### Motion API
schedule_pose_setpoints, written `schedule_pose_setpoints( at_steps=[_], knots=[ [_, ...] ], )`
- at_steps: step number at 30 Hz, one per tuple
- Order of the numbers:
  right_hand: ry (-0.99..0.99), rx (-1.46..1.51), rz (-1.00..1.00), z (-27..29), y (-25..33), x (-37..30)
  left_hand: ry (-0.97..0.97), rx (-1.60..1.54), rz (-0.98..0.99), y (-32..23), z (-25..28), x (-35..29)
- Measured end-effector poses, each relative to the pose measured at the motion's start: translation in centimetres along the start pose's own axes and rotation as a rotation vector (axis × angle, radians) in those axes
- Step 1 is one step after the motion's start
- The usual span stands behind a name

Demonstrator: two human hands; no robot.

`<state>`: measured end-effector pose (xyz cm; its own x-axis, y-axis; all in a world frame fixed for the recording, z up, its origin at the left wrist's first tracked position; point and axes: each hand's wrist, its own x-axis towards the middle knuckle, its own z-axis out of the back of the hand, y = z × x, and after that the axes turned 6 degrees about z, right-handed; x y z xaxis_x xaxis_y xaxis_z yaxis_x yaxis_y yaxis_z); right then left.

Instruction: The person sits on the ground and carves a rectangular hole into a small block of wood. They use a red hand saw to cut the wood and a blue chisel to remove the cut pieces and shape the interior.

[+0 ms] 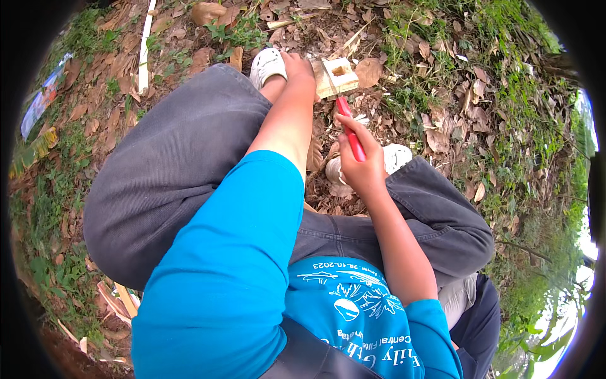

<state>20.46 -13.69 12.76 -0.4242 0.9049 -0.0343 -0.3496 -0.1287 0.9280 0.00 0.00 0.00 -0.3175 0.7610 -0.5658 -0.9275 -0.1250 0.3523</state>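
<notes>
A pale wooden block [346,81] with a dark hollow in its top lies low over the leafy ground, in front of me. My left hand [298,65] reaches down beside my white clog [269,65] and is closed around the block's left end, its fingers mostly hidden. In my right hand [364,158] is a red-handled tool [356,146], gripped along its handle. A thin blade runs from the handle up across the block; whether it is a knife or a small saw I cannot tell.
Dry leaves and pale wood chips [361,119] cover the ground around my feet. A long pale wood strip [145,54] lies at the far left. Split wood pieces [126,302] are at the lower left. Green grass [486,25] grows at the right. Another person's dark clothing [476,322] shows behind my right arm.
</notes>
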Motion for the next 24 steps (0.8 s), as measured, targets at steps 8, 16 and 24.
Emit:
schedule_pose_setpoints(
  at_steps=[8, 16, 24],
  knots=[
    [-0.016, -0.086, 0.036, 4.7, 4.9, -8.7, 0.071, 0.037, 0.003, 0.2, -0.9, -1.0],
    [0.035, -0.025, 0.002, -0.9, 0.7, -3.4, -0.013, 0.056, 0.002, -0.4, -1.1, 0.4],
    [-0.101, 0.399, -0.177, 3.5, 5.1, -0.8, -0.069, 0.092, 0.078, -2.4, -2.1, -1.6]
  ],
)
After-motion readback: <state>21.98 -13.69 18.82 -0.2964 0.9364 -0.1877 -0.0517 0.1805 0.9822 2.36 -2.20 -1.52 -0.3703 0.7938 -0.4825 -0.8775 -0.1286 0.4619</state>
